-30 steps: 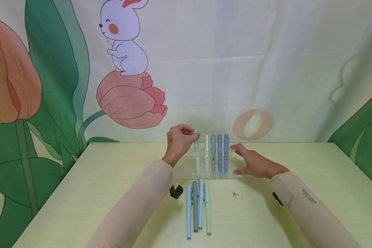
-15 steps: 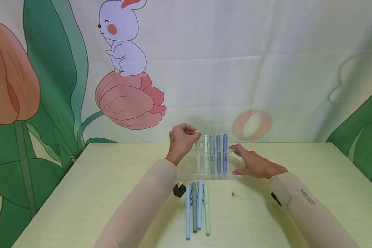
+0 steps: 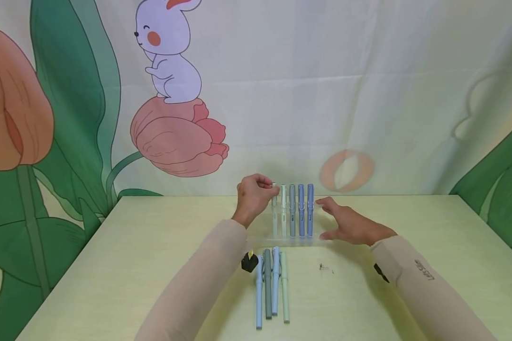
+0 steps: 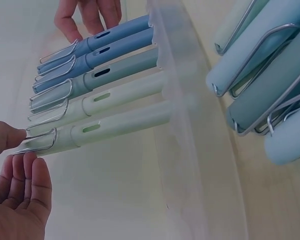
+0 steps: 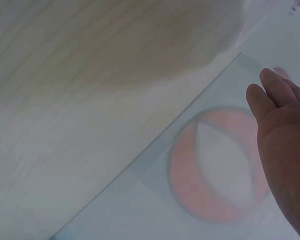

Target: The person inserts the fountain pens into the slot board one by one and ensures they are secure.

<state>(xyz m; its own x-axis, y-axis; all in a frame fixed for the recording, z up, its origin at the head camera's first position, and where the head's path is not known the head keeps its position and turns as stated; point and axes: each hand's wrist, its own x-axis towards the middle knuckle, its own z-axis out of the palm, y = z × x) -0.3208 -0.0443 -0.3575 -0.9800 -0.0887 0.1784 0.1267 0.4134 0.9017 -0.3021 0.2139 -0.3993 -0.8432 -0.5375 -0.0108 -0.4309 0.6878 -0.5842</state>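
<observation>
My left hand (image 3: 256, 196) pinches the top of a pale green fountain pen (image 4: 95, 135) by its cap, near the metal clip. This pen stands upright in a clear pen stand (image 4: 185, 145), at the left end of a row. Beside it are a whitish-green pen (image 3: 284, 208), a grey-green pen (image 3: 292, 210) and two blue pens (image 3: 306, 210). At the stand's right end is my right hand (image 3: 352, 225), thumb low and fingers higher, spread apart with the tips right at the stand's edge. In the right wrist view its fingers (image 5: 270, 100) look fairly straight.
Several capped pens (image 3: 268, 284) in blue, grey-green and pale green lie side by side in front of the stand. Small dark marks (image 3: 324, 268) show on the wooden table (image 3: 345, 303) to their right. A printed curtain (image 3: 281, 94) hangs behind the table's back edge.
My left hand has shifted right and slightly down with the pale green pen, which now stands close against the whitish-green one. The right hand has stayed in place.
</observation>
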